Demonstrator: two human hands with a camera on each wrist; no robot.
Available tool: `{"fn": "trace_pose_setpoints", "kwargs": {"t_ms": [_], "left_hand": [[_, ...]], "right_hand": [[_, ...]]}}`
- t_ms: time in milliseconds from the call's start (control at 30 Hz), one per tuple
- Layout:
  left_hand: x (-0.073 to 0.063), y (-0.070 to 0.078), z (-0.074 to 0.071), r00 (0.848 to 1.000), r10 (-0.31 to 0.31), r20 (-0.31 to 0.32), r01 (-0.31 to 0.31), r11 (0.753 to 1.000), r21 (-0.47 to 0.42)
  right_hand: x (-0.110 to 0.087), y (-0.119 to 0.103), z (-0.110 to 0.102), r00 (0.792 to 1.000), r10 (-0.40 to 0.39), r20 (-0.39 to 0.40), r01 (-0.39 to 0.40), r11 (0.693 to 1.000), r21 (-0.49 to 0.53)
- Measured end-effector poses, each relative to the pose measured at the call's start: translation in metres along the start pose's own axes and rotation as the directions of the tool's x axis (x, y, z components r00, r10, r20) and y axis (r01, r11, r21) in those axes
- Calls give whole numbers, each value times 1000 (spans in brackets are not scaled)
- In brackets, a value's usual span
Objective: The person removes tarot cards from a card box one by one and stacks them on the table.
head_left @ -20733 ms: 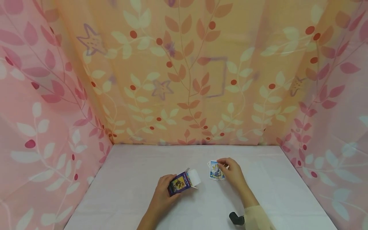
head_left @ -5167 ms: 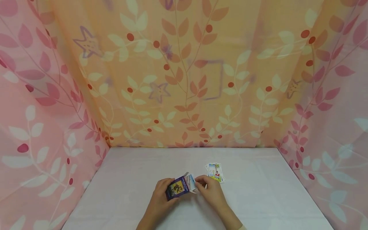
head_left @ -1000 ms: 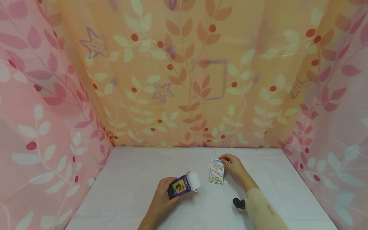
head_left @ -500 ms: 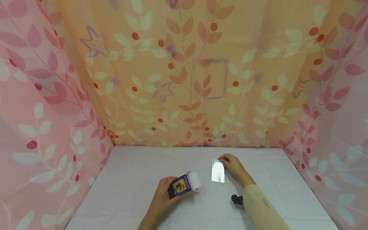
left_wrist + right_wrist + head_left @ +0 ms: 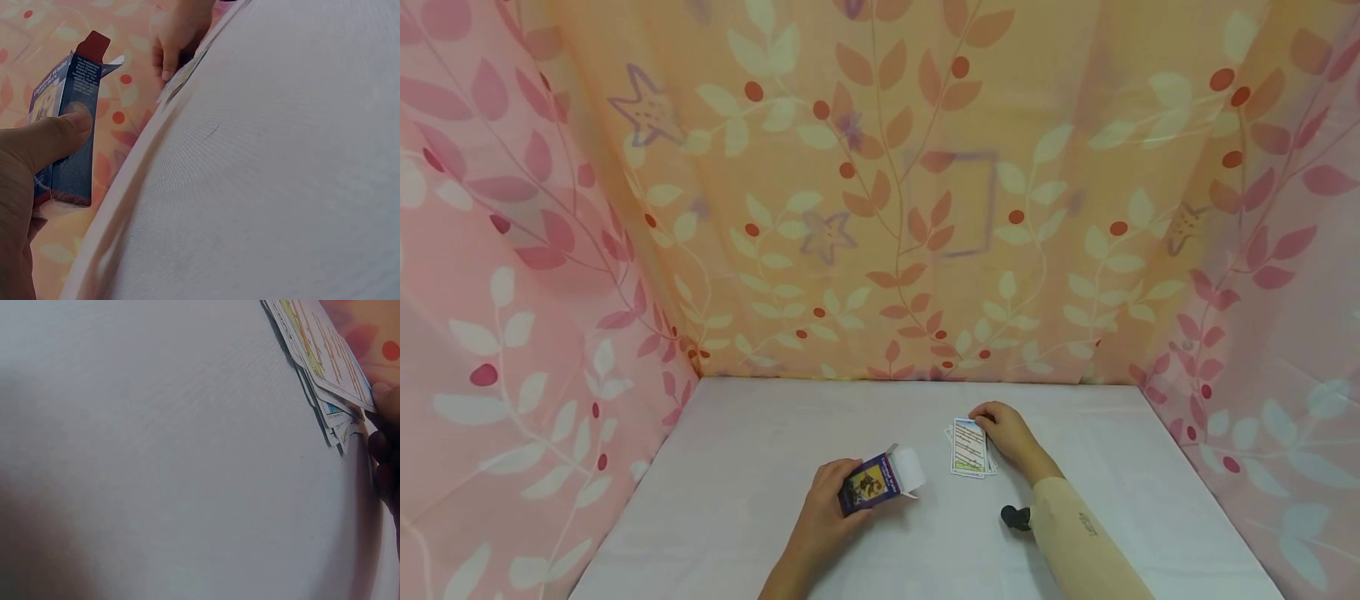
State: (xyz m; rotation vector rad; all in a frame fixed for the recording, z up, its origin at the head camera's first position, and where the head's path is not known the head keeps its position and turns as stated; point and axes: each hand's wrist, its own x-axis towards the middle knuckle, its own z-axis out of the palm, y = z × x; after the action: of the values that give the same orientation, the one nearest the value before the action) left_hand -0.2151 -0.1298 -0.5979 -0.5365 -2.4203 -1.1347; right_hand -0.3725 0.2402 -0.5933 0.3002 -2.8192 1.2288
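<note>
My left hand (image 5: 826, 510) grips a dark purple-blue card box (image 5: 868, 485) just above the table, fingers behind it and thumb along its side. Its flap is up at the open end, which faces right; a yellow picture shows on the front. To the right, a small uneven pile of tarot-like cards (image 5: 334, 419) lies on the white surface. The top card (image 5: 970, 447) bears slanted brown lines, with blue and green at its ends. My right hand (image 5: 1009, 431) pinches that card's upper right corner, thumb at the corner in the right wrist view. Edges of several cards stick out beneath.
A white cloth covers the table (image 5: 737, 450). Floral curtains, orange at the back (image 5: 790, 275) and pink at both sides, close in around it. A black object (image 5: 1017, 517) sits at the right forearm by the beige sleeve (image 5: 1082, 533).
Five seconds ago the right hand was at the box's open end, drawing out a card; now it holds a card over the pile. In the last second the card has only shifted slightly.
</note>
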Motion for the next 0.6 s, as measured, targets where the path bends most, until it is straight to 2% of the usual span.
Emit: {"fn": "trace_pose_setpoints", "kwargs": {"t_ms": [333,600], "left_hand": [[0,2,-2,1000,-22,12,22,1000,-21],[0,1,-2,999,-39,23,39,999,-13]], "right_hand": [[-1,1,-1,1000,-30,3,30,999,-32],[2,2,0,1000,-18,19,19,998,-67]]}}
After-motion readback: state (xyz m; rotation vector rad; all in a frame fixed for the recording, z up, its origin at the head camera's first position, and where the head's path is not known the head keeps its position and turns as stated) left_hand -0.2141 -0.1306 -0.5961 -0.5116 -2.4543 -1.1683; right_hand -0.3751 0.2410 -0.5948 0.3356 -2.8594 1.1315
